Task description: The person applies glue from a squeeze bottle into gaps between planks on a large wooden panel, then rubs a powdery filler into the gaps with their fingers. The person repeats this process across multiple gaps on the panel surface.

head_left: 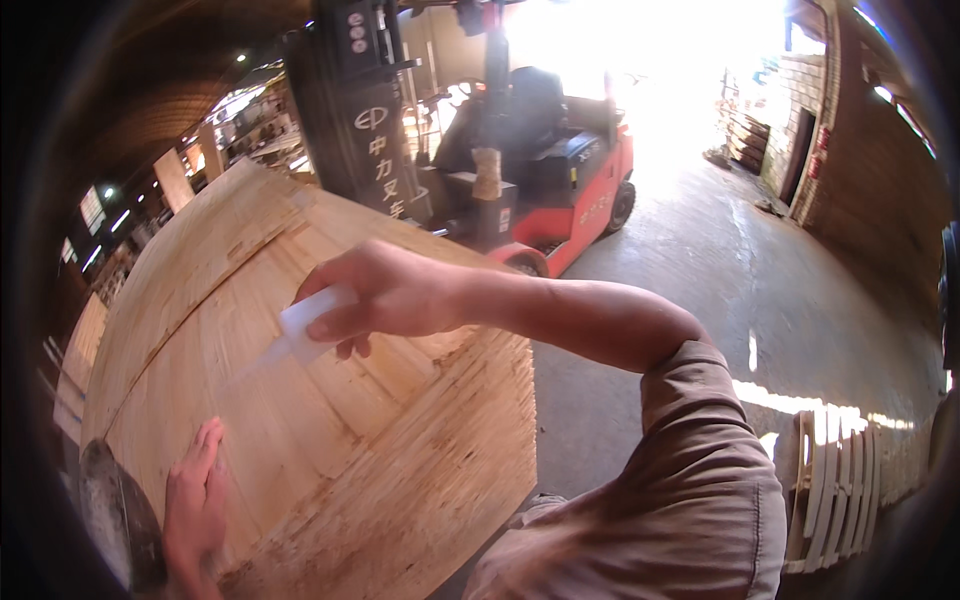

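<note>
My right hand (pixel 385 290) is closed around a white squeeze bottle (pixel 318 318), tilted so its thin nozzle points down and left over the wood. Below it lies a tall stack of thin wood veneer sheets (pixel 330 430), with ragged layered edges facing me. Lying at the near left of the top sheet, my left hand (pixel 198 490) has its fingers stretched out and holds nothing. A dark seam or split (pixel 190 315) crosses the sheet beyond both hands.
A red and black forklift (pixel 560 170) stands just past the stack, its mast (pixel 350 110) close to the far edge. Slatted wood (pixel 835 490) lies on the concrete floor (pixel 690 300) at the right. A dark, worn object (pixel 120 510) sits at the left edge.
</note>
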The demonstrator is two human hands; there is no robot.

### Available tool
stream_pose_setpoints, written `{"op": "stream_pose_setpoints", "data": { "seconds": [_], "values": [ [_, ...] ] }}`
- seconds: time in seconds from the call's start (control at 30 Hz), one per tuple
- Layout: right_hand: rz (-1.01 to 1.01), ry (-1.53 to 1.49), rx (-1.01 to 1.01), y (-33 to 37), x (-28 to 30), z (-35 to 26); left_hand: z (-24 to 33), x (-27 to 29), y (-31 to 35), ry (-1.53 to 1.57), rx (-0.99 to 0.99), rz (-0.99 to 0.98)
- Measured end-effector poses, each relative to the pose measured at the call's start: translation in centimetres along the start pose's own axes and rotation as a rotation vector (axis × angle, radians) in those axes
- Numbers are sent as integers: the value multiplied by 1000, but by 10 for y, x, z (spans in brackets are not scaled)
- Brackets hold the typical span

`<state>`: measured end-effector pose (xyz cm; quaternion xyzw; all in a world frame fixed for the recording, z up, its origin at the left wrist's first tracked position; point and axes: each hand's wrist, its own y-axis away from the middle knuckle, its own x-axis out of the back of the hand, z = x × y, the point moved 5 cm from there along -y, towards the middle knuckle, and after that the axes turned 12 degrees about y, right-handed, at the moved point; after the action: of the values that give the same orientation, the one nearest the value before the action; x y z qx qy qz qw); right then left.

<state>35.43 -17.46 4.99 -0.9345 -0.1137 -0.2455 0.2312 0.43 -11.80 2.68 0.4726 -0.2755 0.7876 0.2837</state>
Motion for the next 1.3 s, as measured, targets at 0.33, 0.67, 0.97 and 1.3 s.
{"op": "stream_pose_setpoints", "data": {
  "seconds": [0.33,0.67,0.97,1.3],
  "values": [
    [-43,280,-73,-9,-15,-27,-19,2,9,66,-20,49],
    [-129,699,223,-11,-28,-67,-18,-1,8,63,19,34],
    [-111,698,405,-17,-35,-70,-17,-1,8,61,13,46],
    [-124,686,427,-24,-35,-66,-19,-1,8,84,24,54]
  ]
}}
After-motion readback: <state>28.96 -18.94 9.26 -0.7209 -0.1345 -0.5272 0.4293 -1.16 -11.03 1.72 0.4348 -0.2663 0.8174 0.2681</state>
